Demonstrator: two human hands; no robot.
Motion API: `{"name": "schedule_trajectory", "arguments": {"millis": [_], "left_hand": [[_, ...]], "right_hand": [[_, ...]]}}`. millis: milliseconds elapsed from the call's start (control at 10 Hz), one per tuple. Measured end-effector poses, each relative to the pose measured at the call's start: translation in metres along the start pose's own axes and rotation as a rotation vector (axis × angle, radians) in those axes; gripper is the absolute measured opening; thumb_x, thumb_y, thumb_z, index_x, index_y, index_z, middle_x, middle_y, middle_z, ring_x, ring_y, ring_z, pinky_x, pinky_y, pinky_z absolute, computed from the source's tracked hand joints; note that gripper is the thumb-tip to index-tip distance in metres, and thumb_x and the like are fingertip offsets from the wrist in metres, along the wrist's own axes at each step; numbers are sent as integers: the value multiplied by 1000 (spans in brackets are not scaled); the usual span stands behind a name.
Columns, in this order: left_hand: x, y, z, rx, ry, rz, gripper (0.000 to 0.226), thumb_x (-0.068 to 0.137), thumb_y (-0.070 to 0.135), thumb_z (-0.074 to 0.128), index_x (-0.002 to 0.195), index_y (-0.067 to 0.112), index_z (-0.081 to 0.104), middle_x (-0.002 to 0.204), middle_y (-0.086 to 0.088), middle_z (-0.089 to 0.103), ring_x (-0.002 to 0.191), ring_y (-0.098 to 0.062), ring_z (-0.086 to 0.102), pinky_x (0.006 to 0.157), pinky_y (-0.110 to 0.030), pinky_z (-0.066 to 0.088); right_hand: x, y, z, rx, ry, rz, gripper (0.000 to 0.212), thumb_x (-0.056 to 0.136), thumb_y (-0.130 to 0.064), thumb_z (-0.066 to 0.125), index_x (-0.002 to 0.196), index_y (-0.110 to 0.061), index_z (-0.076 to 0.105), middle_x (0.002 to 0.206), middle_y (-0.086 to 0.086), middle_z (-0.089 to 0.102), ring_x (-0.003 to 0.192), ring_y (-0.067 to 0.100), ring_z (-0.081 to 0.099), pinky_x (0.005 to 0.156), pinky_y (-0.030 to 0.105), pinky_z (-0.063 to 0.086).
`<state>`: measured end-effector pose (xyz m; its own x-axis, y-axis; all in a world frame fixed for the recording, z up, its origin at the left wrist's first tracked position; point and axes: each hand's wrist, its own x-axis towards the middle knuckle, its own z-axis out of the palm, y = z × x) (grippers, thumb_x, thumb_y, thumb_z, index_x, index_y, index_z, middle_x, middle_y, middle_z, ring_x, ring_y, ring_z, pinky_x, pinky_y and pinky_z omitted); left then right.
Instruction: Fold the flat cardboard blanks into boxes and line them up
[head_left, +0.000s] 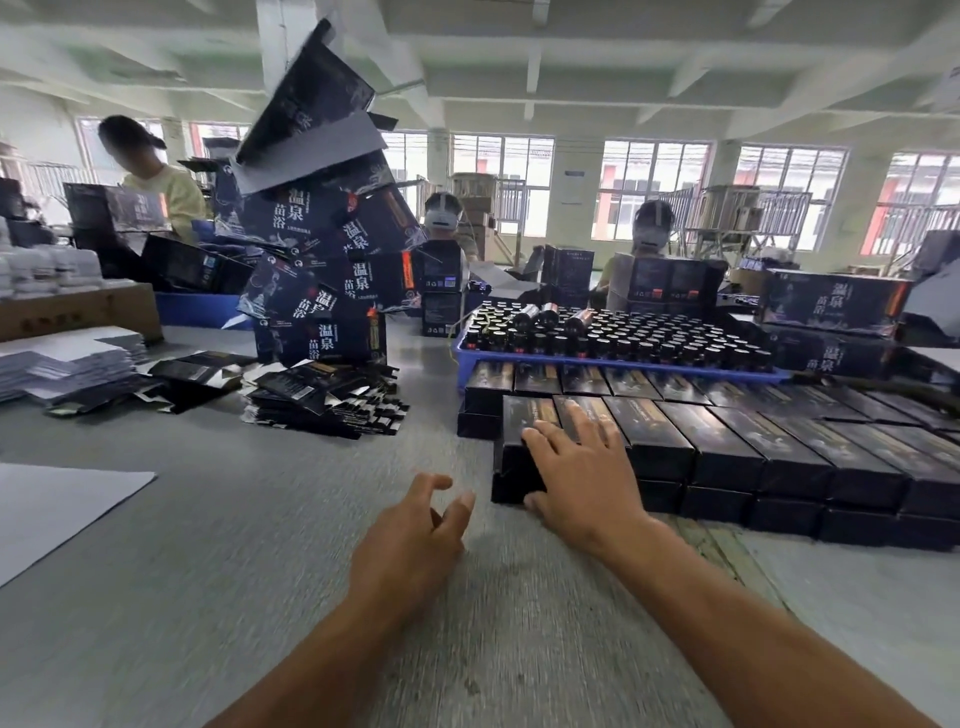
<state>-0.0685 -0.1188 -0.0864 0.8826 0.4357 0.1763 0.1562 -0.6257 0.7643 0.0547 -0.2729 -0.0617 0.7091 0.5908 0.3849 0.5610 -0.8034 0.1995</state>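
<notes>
Lining-up step, looks like: the end box (524, 441) of the row is pressed flat by the right hand (582, 467). The left hand (415, 525) is kept loose, empty. A fresh blank's needed from the stack (322, 400) left of the row.

Folded boxes (727, 441): dark printed cardboard, glossy tops catching light. Flat blanks (322, 400): same card, glossy print side, pale matt reverse. Table (260, 545): grey, matt, cloth-like weave. Tray (613, 366): blue plastic, smooth. Bottles (623, 332): dark, shiny caps. Sheet (52, 509): pale matt paper or card.
</notes>
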Motion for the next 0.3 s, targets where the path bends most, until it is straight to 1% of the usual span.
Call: {"name": "schedule_trajectory", "arguments": {"millis": [100, 200, 300], "left_hand": [[2, -1, 4, 64, -3, 21, 43, 100, 60, 40, 136, 37, 43, 94, 7, 71, 91, -10, 66, 91, -40, 53], [4, -1, 6, 59, 1, 11, 41, 99, 59, 43, 134, 37, 44, 92, 6, 71, 86, -8, 66, 84, -36, 54], [6, -4, 7, 63, 35, 14, 39, 98, 57, 46, 132, 38, 45, 85, 7, 71, 81, -8, 66, 80, -35, 53]], "right_hand": [[-2, 2, 3, 75, 37, 0, 90, 91, -50, 65, 158, -28, 8, 167, 3, 14, 154, 33, -2, 122, 52, 0], [-21, -4, -2, 164, 139, 3, 94, 90, -50, 65, 157, -31, 1, 168, 1, 10, 154, 30, -5, 121, 47, -2], [-45, -20, -11, 359, 163, 9, 85, 91, -45, 63, 156, -32, 10, 166, -3, 18, 155, 25, -3, 121, 43, 0]]}}
